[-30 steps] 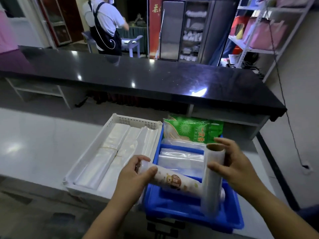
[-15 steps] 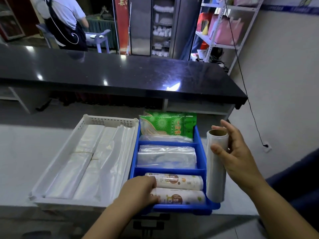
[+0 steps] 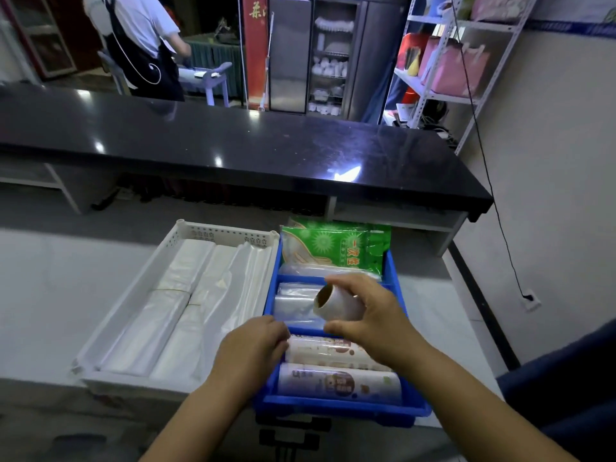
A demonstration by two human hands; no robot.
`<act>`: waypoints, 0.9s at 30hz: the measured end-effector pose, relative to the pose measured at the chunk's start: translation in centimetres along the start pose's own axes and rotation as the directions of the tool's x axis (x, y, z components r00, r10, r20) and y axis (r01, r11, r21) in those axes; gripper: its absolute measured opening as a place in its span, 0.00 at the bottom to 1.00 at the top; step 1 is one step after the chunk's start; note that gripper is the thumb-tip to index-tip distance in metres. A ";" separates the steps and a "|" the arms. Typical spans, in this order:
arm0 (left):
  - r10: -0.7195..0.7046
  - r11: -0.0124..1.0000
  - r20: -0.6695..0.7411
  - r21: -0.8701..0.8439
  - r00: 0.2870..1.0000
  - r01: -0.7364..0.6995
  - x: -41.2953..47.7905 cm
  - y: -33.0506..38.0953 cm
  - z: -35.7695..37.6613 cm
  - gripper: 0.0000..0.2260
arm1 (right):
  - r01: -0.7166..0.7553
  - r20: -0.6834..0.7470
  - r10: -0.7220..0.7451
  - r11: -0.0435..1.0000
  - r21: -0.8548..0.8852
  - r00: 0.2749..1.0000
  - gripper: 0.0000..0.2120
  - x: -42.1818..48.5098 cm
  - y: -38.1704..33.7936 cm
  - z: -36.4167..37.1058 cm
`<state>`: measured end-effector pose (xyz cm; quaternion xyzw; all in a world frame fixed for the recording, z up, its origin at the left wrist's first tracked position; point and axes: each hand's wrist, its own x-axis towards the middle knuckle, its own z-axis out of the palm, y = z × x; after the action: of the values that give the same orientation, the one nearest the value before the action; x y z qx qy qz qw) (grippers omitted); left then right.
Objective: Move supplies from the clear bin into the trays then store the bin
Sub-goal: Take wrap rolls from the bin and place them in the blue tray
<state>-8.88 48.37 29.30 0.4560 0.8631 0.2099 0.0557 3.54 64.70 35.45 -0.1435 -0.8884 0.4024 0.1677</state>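
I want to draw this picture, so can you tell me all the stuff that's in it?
White tray: one, white, left on the pale counter.
Plastic bag stacks: about three, clear-white, lying lengthwise in the white tray.
Blue tray: one, blue, right of the white tray, with dividers.
Green packet: one, green, far compartment of the blue tray.
Clear bag packs: a few, see-through, middle of the blue tray.
Printed rolls: two, white with pictures, near compartment.
Black countertop: one, shiny black, behind the trays.
Metal shelf: one, pale, far right, with pink bags.
Person in apron: one, far left.
Left hand: at the printed rolls' left end.
Right hand: holding a film roll, whitish with a brown core, over the blue tray.
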 end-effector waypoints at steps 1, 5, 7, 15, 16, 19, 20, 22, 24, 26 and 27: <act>-0.036 0.999 -0.057 -0.014 0.998 0.035 -0.2 -0.5 -0.7 0.05 | 0.030 0.072 -0.023 0.995 -0.097 0.997 0.30 0.3 0.3 1.2; -0.191 0.978 -0.183 -0.116 0.964 0.172 -1.4 -2.4 -2.8 0.05 | 0.180 0.343 -0.047 0.912 -0.368 0.938 0.32 0.8 1.9 5.6; -0.255 0.960 -0.208 -0.174 0.944 0.221 -2.0 -3.1 -3.1 0.05 | 0.239 0.409 -0.050 0.873 -0.426 0.911 0.33 0.9 2.6 6.8; -0.360 0.908 -0.179 -0.294 0.916 0.299 -1.6 -3.1 -2.5 0.10 | 0.282 0.450 -0.052 0.842 -0.460 0.891 0.34 1.0 3.7 8.6; -0.359 0.907 -0.177 -0.297 0.917 0.298 -1.3 -2.8 -2.3 0.10 | 0.293 0.448 -0.068 0.842 -0.454 0.892 0.34 1.0 3.7 8.6; -0.347 0.911 -0.174 -0.297 0.922 0.287 0.0 -2.0 -1.8 0.10 | 0.308 0.462 -0.088 0.851 -0.426 0.883 0.32 1.1 3.9 8.4; -0.344 0.913 -0.174 -0.291 0.923 0.285 0.4 -1.7 -1.7 0.10 | 0.300 0.463 -0.088 0.862 -0.409 0.882 0.31 1.3 4.0 8.2; -0.342 0.920 -0.180 -0.263 0.922 0.290 0.9 -1.1 -1.7 0.08 | 0.285 0.441 -0.100 0.882 -0.376 0.892 0.27 2.1 4.0 7.4; -0.360 0.921 -0.183 -0.229 0.915 0.316 1.1 -0.8 -1.8 0.06 | 0.269 0.409 -0.111 0.896 -0.353 0.906 0.23 3.2 4.3 6.3; -0.405 0.909 -0.196 -0.188 0.893 0.371 0.6 -0.7 -1.9 0.04 | 0.271 0.395 -0.122 0.897 -0.348 0.910 0.19 4.5 4.9 5.4; -0.437 0.897 -0.208 -0.166 0.875 0.409 0.0 -0.7 -1.9 0.04 | 0.282 0.400 -0.130 0.894 -0.348 0.907 0.18 5.2 5.1 5.1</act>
<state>-9.95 47.46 30.78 0.2230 0.9285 0.2962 0.0221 -2.66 66.60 29.31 -0.0003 -0.9771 0.2127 0.0084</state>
